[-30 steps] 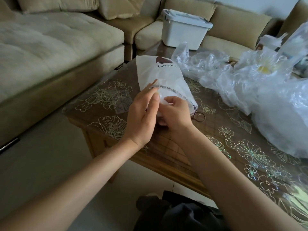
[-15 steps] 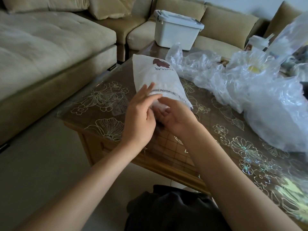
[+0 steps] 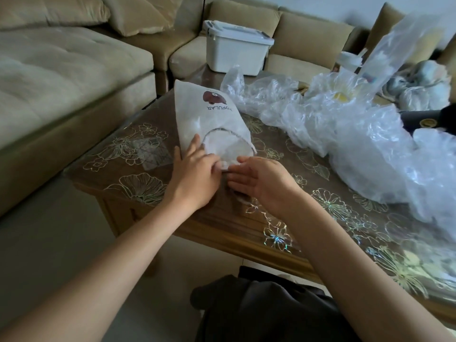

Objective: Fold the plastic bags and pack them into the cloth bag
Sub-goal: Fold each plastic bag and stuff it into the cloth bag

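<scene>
Cloth bag (image 3: 197, 119): white, laid flat on table (image 3: 153, 188) nr its left corner, printed end away, mouth twd person & spread into an oval.
L hand (image 3: 195, 176): laid on bag's left edge beside mouth; thumb & index stretched out, other fingertips bent at near rim; grip can't be told.
R hand (image 3: 261, 181): held at near rim of mouth, just right of L hand; fingers straight, nothing grasped.
Plastic bags (image 3: 345, 134): clear, crumpled, heaped on table right of cloth bag, apart from both hands.
Bkgd: lidded white box (image 3: 234, 53) seen on sofa (image 3: 61, 77) behind table.
</scene>
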